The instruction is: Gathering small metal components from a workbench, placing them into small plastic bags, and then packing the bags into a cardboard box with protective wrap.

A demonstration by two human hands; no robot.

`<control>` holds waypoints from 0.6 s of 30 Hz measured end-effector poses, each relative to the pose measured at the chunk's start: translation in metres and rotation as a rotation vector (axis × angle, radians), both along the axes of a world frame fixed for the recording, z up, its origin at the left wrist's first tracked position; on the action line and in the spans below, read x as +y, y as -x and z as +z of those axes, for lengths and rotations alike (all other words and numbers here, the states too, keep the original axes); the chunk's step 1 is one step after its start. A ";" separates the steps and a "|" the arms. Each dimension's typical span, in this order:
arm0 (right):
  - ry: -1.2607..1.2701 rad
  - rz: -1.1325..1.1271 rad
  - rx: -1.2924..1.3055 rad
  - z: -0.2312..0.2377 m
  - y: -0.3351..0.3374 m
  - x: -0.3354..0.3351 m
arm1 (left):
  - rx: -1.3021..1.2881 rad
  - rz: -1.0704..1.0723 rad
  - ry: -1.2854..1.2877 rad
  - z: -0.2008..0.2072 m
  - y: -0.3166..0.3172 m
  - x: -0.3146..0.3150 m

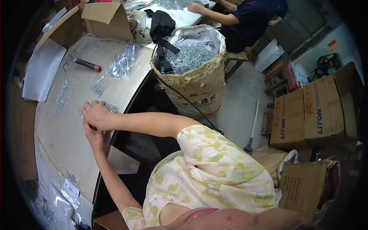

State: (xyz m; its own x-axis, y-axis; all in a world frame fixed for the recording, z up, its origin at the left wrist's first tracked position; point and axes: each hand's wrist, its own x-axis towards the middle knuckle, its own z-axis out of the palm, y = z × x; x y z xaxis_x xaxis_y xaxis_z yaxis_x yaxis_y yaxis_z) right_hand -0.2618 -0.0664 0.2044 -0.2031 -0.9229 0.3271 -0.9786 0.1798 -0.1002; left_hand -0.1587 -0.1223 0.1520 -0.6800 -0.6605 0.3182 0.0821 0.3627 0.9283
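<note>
My two hands meet at the near edge of the pale worktable. My right hand lies over the top with its fingers bent and pressed down. Below it, my left hand is closed against it; whatever is between them is hidden. A small heap of thin silvery metal pieces, perhaps in clear plastic, shows just behind my right hand. Farther off is another small pile of metal pieces. A hand rake with a black and red handle lies beyond that, beside clear plastic bags of metal pieces.
A large sack full of metal pieces stands right of the table, with a black bag behind it. Cardboard boxes are stacked at right. Plastic packets lie at lower left. Another person works at the back.
</note>
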 end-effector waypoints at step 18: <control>0.018 0.008 0.028 -0.017 0.004 -0.013 | -0.052 0.062 0.129 -0.013 0.004 -0.008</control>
